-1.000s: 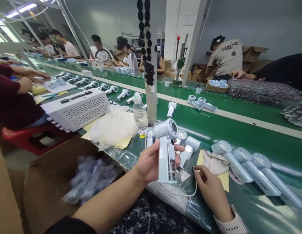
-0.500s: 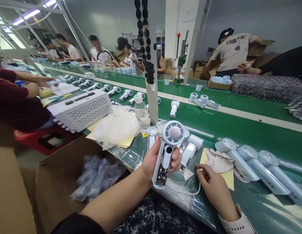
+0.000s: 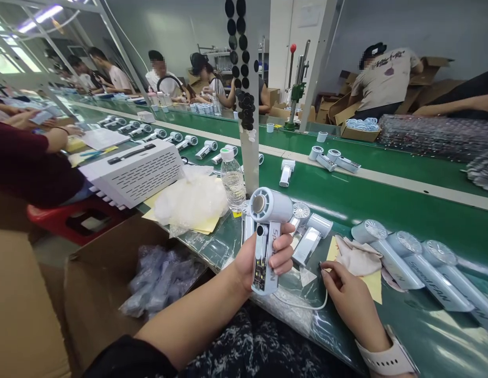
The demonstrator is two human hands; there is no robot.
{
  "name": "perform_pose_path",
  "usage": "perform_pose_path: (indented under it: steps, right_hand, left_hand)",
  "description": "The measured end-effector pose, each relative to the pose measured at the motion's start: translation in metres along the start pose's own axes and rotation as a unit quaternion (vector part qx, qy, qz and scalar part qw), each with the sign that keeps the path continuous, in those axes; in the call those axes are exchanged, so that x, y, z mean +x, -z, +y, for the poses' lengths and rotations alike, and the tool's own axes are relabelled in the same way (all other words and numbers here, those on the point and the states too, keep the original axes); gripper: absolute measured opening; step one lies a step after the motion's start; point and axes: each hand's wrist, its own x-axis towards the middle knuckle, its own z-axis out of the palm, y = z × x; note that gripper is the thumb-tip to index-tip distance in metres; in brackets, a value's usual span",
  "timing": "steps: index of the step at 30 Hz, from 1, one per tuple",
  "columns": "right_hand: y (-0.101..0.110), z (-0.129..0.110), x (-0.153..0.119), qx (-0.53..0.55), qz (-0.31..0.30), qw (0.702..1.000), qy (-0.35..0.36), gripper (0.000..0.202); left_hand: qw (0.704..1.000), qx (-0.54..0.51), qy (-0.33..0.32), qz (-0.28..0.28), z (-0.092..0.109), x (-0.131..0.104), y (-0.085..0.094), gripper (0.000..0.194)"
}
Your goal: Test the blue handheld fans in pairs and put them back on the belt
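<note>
My left hand (image 3: 246, 260) is wrapped round the handle of a light-blue handheld fan (image 3: 272, 206), held upright above the table edge. Its front cover is off, so the circuit board shows, and the round head faces left. Between thumb and forefinger, my right hand (image 3: 348, 294) pinches the dark-tipped end of a white cable (image 3: 319, 307) near the tabletop. Beside that hand lies a crumpled white cloth (image 3: 360, 255) on yellow paper. Behind the held fan, another fan (image 3: 308, 247) lies on the table.
Several finished-looking fans (image 3: 433, 278) lie at the right. A water bottle (image 3: 232, 181) stands by the metal post (image 3: 250, 157). Left are a vented white box (image 3: 136, 173) and a carton (image 3: 90, 283) with plastic bags. More fans sit along the green conveyor belt (image 3: 385, 194); co-workers are beyond it.
My left hand has turned the fan, so its head faces left and its lettered side shows. My right hand keeps its pinch on the cable end. The view has shifted slightly.
</note>
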Motion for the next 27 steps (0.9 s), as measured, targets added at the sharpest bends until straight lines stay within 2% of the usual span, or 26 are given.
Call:
perform_pose_path:
  steps: [5, 12, 19, 27]
  right_hand:
    - [0.0011, -0.0008, 0.0008, 0.003, 0.003, 1.0, -0.002, 0.038]
    - [0.0013, -0.0039, 0.0014, 0.007, 0.02, 1.0, 0.004, 0.039]
    - [0.0028, -0.003, 0.0014, 0.008, 0.022, 1.0, 0.007, 0.039]
    - [0.0016, -0.0023, 0.0031, 0.007, 0.029, 0.999, 0.013, 0.04]
  left_hand:
    - [0.997, -0.063, -0.013, 0.049, 0.0008, -0.0002, -0.0001, 0.027]
    - [0.993, -0.07, -0.023, 0.091, 0.0018, 0.0037, -0.0017, 0.035]
    - [0.995, -0.028, -0.037, 0.093, 0.001, 0.0057, 0.0025, 0.041]
    - [0.991, 0.06, -0.064, 0.096, 0.0004, 0.0044, 0.0061, 0.039]
